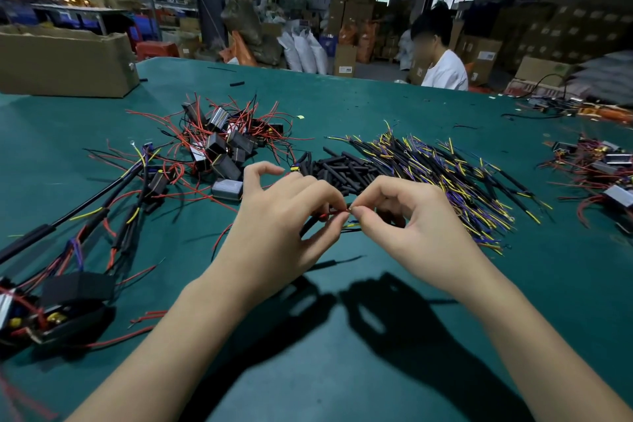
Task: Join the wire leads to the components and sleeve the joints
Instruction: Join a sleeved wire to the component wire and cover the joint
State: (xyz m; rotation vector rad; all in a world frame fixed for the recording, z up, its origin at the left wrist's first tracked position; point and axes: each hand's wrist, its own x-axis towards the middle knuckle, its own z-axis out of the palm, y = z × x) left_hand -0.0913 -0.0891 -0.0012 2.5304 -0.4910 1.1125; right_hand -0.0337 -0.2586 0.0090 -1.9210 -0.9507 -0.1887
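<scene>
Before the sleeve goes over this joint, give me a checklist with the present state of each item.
1. Left hand pinches the red lead: ok.
2. Right hand pinches the other wire end at the meeting point: ok.
3. The two bare ends twisted firmly together: cannot tell, fingertips cover the joint.
4. Black sleeve already threaded on the lead: cannot tell; a black piece shows under the left fingers, but its relation to the lead is hidden.
5. Spare black sleeves piled just beyond the hands: ok.
6. Loose yellow and blue wire ends kept out of the joint: cannot tell.
</scene>
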